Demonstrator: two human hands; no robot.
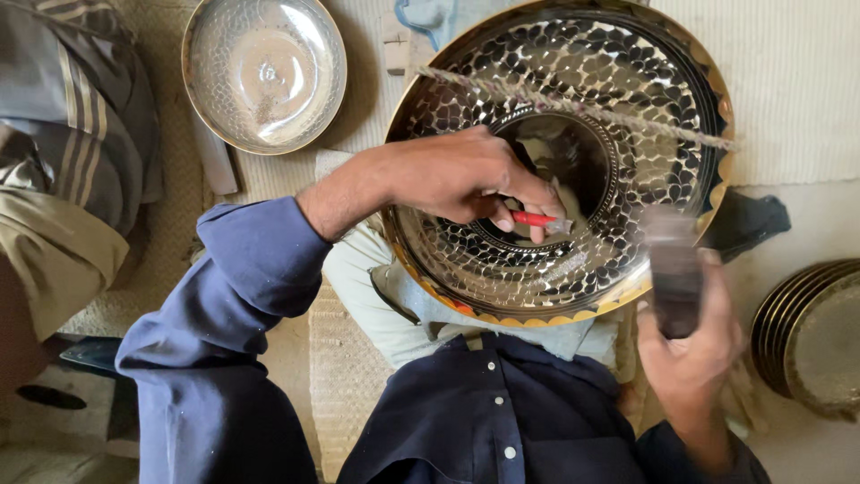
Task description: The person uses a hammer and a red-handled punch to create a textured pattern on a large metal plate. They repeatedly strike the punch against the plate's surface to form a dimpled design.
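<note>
A large shiny brass bowl (627, 116) with a hammered scale pattern rests tilted against my lap. My left hand (457, 175) reaches inside it and grips a small red-handled chisel (536, 220) whose metal tip touches the bowl's inner ring. At the bowl's right rim my right hand (694, 354) holds a dark hammer (674, 273), raised and blurred by motion. A rough string (573, 106) stretches across the bowl's upper part.
A smaller hammered metal bowl (265, 70) lies on the woven mat at upper left. A stack of brass plates (811, 336) sits at the right edge. Another person's striped clothing (72, 134) fills the left side. A dark cloth (748, 224) lies beside the big bowl.
</note>
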